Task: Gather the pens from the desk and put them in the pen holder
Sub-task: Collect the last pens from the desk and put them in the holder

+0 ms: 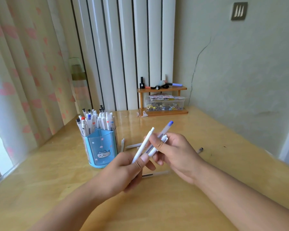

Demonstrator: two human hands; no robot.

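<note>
I see blue-and-clear plastic pen holder with cat picture (100, 147) upright on wooden desk, left of centre, packed with white pens standing clicker-up. White slim pen (143, 145) pinched in my left hand (122, 174), tilted up-right. Clear pen with blue cap (163, 132) plus another white pen gripped in my right hand (175, 154), crossing behind first. More pens flat on desk: white ones (122, 145) just beside holder, translucent one (157, 173) under hands, dark-tipped one (200, 150) right of my right hand.

pen (157, 173) half hidden under hands (177, 154), curtain (23, 64) cropped left
</note>
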